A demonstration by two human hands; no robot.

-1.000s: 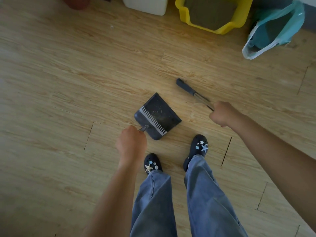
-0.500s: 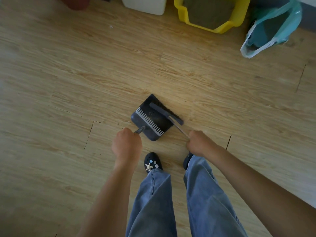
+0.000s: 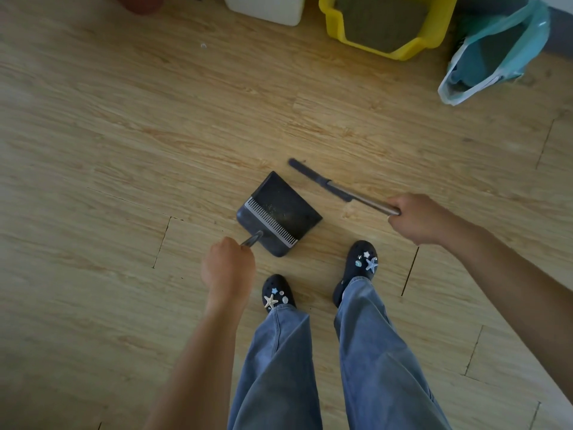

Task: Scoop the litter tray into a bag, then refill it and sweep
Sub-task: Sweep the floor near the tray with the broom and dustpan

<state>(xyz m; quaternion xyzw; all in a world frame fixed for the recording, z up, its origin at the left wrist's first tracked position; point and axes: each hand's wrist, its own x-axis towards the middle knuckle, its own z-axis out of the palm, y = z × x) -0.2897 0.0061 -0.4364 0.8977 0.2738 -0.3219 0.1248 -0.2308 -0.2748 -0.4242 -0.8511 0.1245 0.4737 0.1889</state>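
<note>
Sweeping step: gripping dustpan (image 3: 279,212) handle in curled left hand (image 3: 228,268), broom (image 3: 338,190) shaft in right hand (image 3: 415,218); next, likely drawing grit into dustpan.

The top edge cuts off the yellow plastic litter tray (image 3: 403,52), the white plastic box (image 3: 263,10) and a reddish-brown rounded object (image 3: 145,3) that cannot be identified. The head of the dark long-handled broom (image 3: 342,190) is motion-blurred. The left hand (image 3: 228,265) hides the handle end of the dark plastic dustpan (image 3: 279,212); the right hand (image 3: 415,218) hides the broom's upper shaft. Specks in the dustpan are too small to tell.
</note>
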